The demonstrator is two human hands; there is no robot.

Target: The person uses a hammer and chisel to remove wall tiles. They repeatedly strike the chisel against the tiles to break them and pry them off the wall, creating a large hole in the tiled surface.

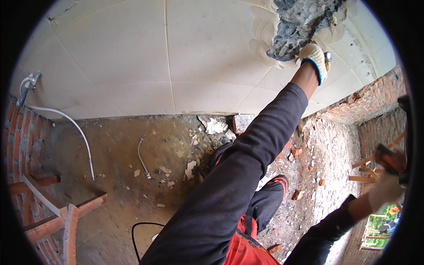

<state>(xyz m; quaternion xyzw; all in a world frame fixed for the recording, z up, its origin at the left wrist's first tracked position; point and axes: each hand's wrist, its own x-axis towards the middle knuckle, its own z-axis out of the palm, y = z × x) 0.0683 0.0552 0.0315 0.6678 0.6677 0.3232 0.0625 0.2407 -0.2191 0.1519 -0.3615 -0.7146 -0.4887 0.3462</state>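
My left hand (313, 55), in a cream knit glove with a blue cuff, is closed at the tiled wall. It grips a chisel, of which only the round metal end (327, 56) shows; the tip is hidden. Just beyond the hand lies a broken patch (300, 28) of rough grey mortar, with scalloped chipped edges around it. My right hand (385, 192), gloved and blurred, is raised at the far right. It is closed on a black-and-orange tool (391, 159), smeared by motion and partly cut off, its kind unclear.
Pale tiles (123, 44) cover the wall. Tile shards (214, 126) and brick pieces (297, 194) litter the floor. A white hose (70, 119) hangs from a tap (31, 81) at left. A wooden frame (66, 221) stands front left; a short hose (142, 159) lies mid-floor.
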